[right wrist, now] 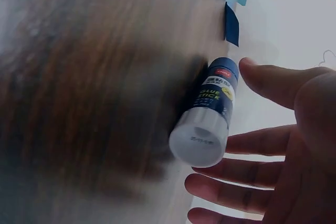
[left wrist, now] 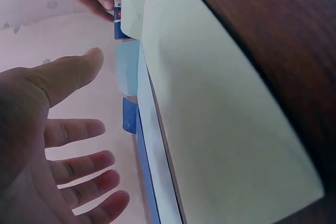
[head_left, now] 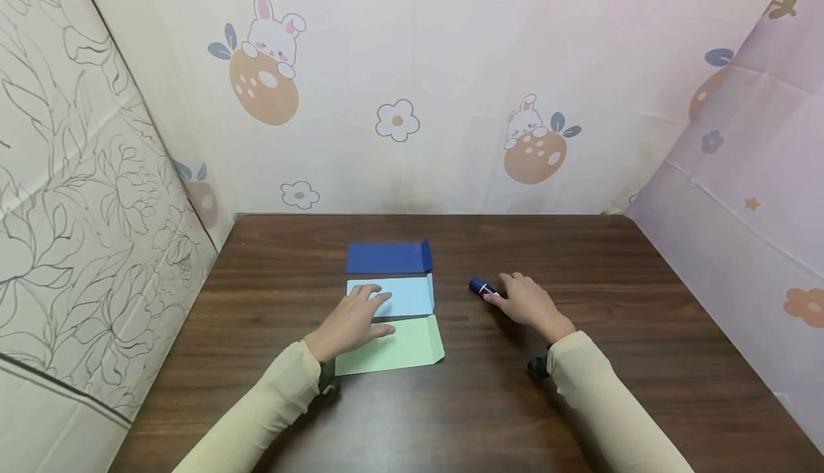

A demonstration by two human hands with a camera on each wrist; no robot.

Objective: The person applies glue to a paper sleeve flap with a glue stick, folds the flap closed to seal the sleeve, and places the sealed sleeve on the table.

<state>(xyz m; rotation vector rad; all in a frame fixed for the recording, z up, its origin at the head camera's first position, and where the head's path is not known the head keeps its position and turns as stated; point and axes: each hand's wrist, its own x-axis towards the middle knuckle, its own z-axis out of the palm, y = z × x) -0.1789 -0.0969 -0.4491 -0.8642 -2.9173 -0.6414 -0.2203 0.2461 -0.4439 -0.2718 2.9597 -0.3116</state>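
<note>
Three paper envelopes lie in a column with flaps raised at their right ends: dark blue point(head_left: 385, 258) farthest, light blue point(head_left: 412, 295) in the middle, pale green point(head_left: 408, 348) nearest. Above the green and light blue ones hovers my left hand point(head_left: 347, 321), its fingers spread and holding nothing. To their right a glue stick point(head_left: 479, 286) with a blue cap lies on its side. My right hand point(head_left: 529, 305) is beside it, the thumb apart from the fingers. In the right wrist view the fingers reach behind the glue stick point(right wrist: 212, 98); whether they touch it I cannot tell.
The dark brown wooden table point(head_left: 618, 272) has a patterned cloth wall point(head_left: 450, 158) behind its far edge. More patterned panels stand at the left and right sides. A dark strap point(head_left: 329, 380) sits at my left wrist.
</note>
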